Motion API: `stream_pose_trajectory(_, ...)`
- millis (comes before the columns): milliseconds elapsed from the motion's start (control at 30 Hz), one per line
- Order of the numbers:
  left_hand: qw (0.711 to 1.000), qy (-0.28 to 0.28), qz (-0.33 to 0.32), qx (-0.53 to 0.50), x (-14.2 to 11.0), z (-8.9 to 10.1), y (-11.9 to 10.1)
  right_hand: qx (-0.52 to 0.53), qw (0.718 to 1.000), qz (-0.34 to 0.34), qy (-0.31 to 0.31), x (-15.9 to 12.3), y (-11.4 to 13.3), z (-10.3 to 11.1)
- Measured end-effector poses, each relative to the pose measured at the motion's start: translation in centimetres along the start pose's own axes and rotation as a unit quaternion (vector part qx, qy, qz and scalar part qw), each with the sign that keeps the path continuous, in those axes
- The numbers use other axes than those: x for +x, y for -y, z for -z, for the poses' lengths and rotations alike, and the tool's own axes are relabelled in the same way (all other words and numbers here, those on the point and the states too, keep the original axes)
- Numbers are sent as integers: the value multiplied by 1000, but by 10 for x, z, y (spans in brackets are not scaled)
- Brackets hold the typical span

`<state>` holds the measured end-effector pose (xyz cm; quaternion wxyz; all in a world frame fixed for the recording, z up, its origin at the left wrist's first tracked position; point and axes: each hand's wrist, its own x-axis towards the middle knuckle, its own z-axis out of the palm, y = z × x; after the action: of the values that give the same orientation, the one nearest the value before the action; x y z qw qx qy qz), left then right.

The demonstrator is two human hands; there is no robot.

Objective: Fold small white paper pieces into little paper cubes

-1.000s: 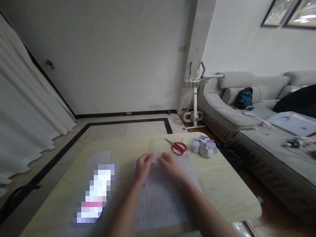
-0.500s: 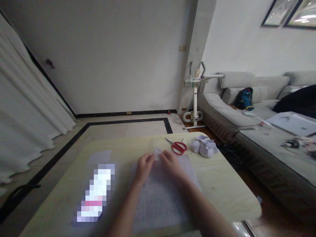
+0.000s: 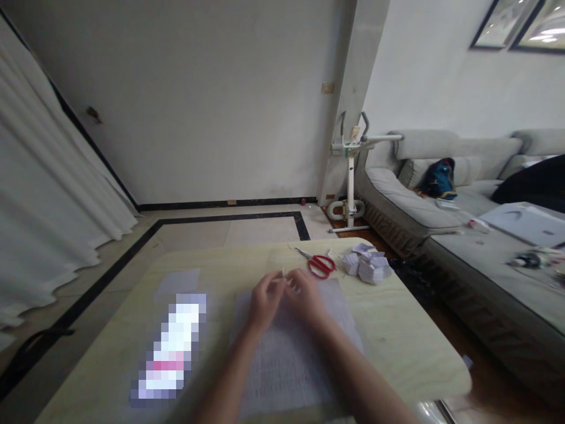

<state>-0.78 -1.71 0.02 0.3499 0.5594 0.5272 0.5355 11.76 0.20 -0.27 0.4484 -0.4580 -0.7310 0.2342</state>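
Observation:
My left hand (image 3: 265,297) and my right hand (image 3: 305,294) meet above the far part of a printed paper sheet (image 3: 293,371). Between their fingertips they pinch a small folded piece of white paper (image 3: 283,272), now seen nearly edge-on, with most of it hidden by the fingers. Just beyond my right hand lie red-handled scissors (image 3: 321,266), blades pointing to the far left. To their right sits a cluster of folded paper pieces (image 3: 369,268).
A pale wooden table (image 3: 410,347) carries everything. On its left are a loose paper piece (image 3: 179,281) and a pixelated bright object (image 3: 176,335). Beyond stand white exercise equipment (image 3: 351,176) and a grey sofa (image 3: 419,212), with a blue bag (image 3: 441,178) on it.
The folded paper has turned from showing its flat face to nearly edge-on. Both hands have rotated, with their fingers drawn closer together around it.

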Motion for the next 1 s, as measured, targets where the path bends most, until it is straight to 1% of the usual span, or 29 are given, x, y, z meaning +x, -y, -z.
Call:
stream_pose_trajectory(67,1000,-6,15,-12,1,0,0,5,1000,11,15,-1,4,1)
stream_pose_trajectory(167,999,-49,21,6,3,4,-1,23,999,20,40,-2,6,3)
stream_pose_trajectory(233,997,-67,19,22,4,7,-2,41,999,-1,30,-1,5,4)
stream_pose_trajectory(300,997,-71,11,33,4,9,-3,65,997,-39,8,0,4,5)
stream_pose_trajectory(367,997,-65,-2,40,4,8,-3,99,992,-73,1,2,2,5)
stream_pose_trajectory(433,998,-47,-18,42,2,7,-3,129,987,-99,5,5,1,7)
stream_pose_trajectory(567,998,-24,-30,41,1,5,-1,151,979,-137,13,8,2,9)
stream_pose_trajectory(733,999,-11,-22,32,0,5,0,167,975,-146,22,8,2,10)
stream_pose_trajectory(1000,997,-4,-56,49,-1,4,2,173,972,-157,22,8,7,14)
